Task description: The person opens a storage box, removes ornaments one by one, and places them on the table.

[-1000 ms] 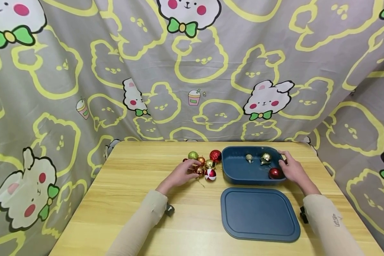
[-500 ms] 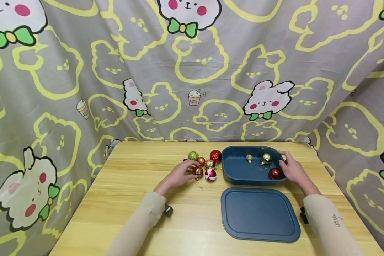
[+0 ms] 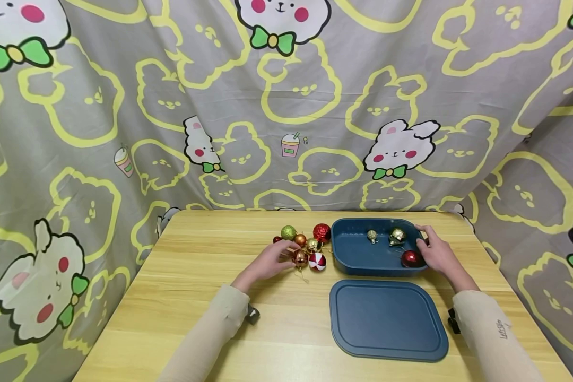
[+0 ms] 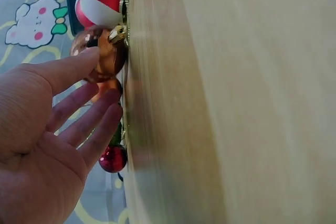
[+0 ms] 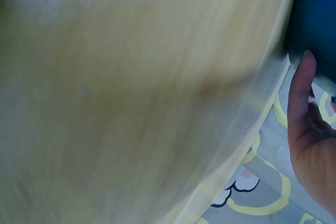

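In the head view my left hand (image 3: 269, 261) is beside a cluster of Christmas baubles, thumb touching a shiny copper bauble (image 3: 300, 258). The left wrist view shows its other fingers (image 4: 86, 124) loosely extended below that bauble. A red-and-white bauble (image 3: 317, 261) lies just right of the copper one. Behind them are gold (image 3: 313, 244), orange (image 3: 300, 240), green glitter (image 3: 288, 232) and red glitter (image 3: 322, 233) baubles. My right hand (image 3: 436, 252) holds the right end of a dark blue box (image 3: 358, 269). Inside are a dark red bauble (image 3: 412, 259) and small gold ones (image 3: 397, 236).
A dark blue lid (image 3: 388, 320) lies flat on the wooden table (image 3: 181, 297), in front of the box. A tiny red bauble (image 3: 277, 239) sits at the cluster's left edge. A patterned grey curtain (image 3: 248, 175) hangs behind and around the table.
The copper bauble first shifted slightly left, then back right with my left hand. The red-and-white bauble has rolled a little to the right. My right hand and the box have stayed still.
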A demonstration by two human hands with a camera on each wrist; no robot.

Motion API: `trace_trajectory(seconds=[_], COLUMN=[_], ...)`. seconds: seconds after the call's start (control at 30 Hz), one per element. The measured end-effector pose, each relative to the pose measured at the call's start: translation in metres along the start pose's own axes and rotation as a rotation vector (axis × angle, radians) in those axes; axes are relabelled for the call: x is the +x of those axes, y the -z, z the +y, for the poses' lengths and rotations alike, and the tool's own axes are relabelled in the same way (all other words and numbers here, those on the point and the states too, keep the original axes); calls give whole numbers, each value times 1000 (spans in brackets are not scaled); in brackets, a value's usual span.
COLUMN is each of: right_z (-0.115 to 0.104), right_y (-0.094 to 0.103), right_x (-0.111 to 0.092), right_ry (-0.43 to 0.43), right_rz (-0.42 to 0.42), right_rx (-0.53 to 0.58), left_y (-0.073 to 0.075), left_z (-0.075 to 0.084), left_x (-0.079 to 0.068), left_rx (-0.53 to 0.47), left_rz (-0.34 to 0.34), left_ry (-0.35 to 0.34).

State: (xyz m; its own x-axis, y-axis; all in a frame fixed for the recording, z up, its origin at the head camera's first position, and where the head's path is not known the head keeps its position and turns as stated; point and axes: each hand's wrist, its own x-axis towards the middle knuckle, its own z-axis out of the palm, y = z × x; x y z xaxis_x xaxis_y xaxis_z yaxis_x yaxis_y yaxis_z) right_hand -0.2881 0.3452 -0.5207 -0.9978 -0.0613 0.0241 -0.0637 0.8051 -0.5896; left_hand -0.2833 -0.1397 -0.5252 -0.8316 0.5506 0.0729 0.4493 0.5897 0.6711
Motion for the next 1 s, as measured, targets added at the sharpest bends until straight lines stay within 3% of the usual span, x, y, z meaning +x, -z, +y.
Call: trace_trajectory(seconds=[0.23,0.47,0.7,1.0], right_z=[-1,-2,1,0], right_y=[1,1,0,0], right_x=[-1,-2,-1,1], right_ry=[6,3,-9,4], right_rz=[10,3,-7,1], right_rx=[-7,-6,-13,-2], left_y=[5,15,14,-10], left_z=[2,19,53,86], left_x=[-1,8,34,76], left_rx=[-39,-54,-58,-20], left_rz=[-1,51,44,-21], left_ry=[16,-58,-136,-167])
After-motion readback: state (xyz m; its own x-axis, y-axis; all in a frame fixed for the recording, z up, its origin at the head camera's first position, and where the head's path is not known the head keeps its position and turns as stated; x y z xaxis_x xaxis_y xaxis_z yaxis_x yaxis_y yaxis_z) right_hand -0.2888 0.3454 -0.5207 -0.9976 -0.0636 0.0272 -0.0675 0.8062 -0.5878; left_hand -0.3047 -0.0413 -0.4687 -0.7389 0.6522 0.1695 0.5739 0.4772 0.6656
